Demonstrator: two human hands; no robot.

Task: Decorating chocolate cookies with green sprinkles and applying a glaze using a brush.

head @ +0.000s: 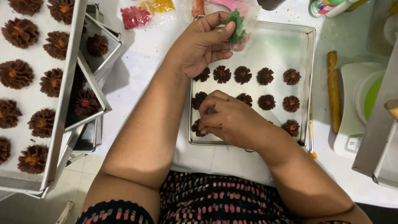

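Observation:
A metal baking tray (309, 62) lies on the white table with rows of dark brown flower-shaped cookies (243, 74), each with a small orange centre. My left hand (203, 45) is raised over the tray's far left corner and pinches a small clear bag of green candied bits (237, 25) between thumb and fingers. My right hand (226, 120) is curled low over the tray's near left part, fingertips pinched together just above a cookie; what they hold is too small to see. Some cookies lie hidden under this hand.
At the left stands a stack of metal trays (66, 103) filled with similar brown cookies. Small bags of red (134, 16) and yellow (159, 6) bits lie beyond the tray. A wooden stick (333, 91), a thin brush (311, 137) and a white scale (352, 112) are at the right.

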